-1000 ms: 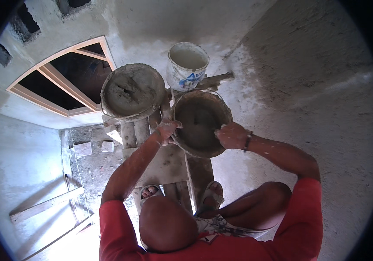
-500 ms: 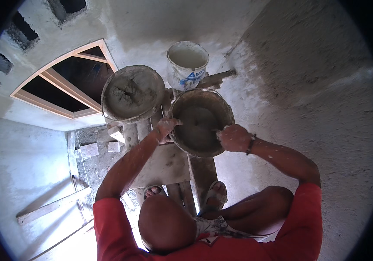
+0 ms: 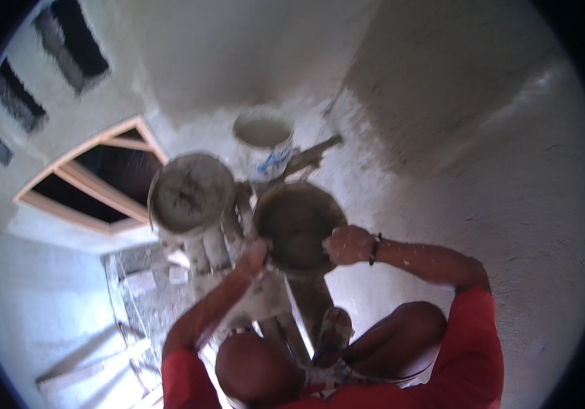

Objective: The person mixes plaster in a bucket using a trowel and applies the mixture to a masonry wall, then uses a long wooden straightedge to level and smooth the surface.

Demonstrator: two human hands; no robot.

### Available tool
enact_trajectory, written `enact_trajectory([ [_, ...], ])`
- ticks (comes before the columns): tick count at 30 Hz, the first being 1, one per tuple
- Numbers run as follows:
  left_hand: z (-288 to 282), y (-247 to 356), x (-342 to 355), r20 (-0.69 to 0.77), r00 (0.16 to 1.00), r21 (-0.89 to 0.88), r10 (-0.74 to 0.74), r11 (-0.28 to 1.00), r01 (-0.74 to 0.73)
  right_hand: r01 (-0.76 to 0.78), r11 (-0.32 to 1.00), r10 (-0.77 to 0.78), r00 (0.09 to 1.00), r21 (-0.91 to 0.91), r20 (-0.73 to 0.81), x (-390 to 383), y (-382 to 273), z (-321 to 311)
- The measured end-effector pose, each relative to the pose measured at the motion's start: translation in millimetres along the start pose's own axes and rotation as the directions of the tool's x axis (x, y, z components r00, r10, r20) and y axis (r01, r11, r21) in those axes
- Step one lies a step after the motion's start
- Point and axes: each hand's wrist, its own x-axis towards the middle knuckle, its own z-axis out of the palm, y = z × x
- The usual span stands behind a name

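A round bucket (image 3: 301, 267) of wet grey mortar (image 3: 296, 228) stands in front of me on the planks. My left hand (image 3: 256, 253) is closed on its near left rim. Over the right rim, my right hand (image 3: 348, 245) is curled into a fist, its fingertips toward the mortar; what it holds is hidden. A dark band circles the right wrist. To the left stands a wider mortar-caked tub (image 3: 192, 228), also holding grey mortar. Behind the bucket is a white pail (image 3: 251, 155) with blue marks.
Rough boards (image 3: 311, 300) lie under the buckets and my sandalled feet. A wooden window frame (image 3: 91, 187) is set in the left wall, below block openings (image 3: 74, 44). A plastered wall (image 3: 456, 157) rises on the right. Pale blocks (image 3: 141, 283) lie lower left.
The view has tilted up, so the buckets sit lower in the picture. My right fist appears closer in over the bucket's rim. The left hand stays at the rim.
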Motion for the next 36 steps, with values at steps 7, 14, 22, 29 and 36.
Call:
enact_trajectory([
  [7, -38, 109, 2, 0.221, 0.645, -0.869, -0.731, 0.152, 0.471, -0.11, 0.994, 0.105, 0.984, -0.028, -0.142, -59, 13, -105],
  [14, -150, 252, 9, 0.02, 0.751, -0.764, -0.66, 0.475, 0.437, -0.135, 0.987, 0.146, 0.981, 0.091, -0.124, -105, -37, -120],
  [22, -299, 442, 34, 0.119, 0.73, -0.788, -0.673, 0.383, 0.482, 0.059, 0.951, -0.042, 0.997, 0.305, -0.062, -263, -72, -355],
  [29, -265, 508, 34, -0.034, 0.77, -0.576, -0.637, 0.642, 0.506, -0.104, 0.991, 0.075, 0.949, -0.079, -0.307, -334, -43, -314],
  [36, -250, 577, 60, -0.06, 0.639, -0.651, -0.767, 0.515, 0.558, 0.22, 0.973, -0.229, 0.936, -0.064, -0.267, -385, -68, -386],
])
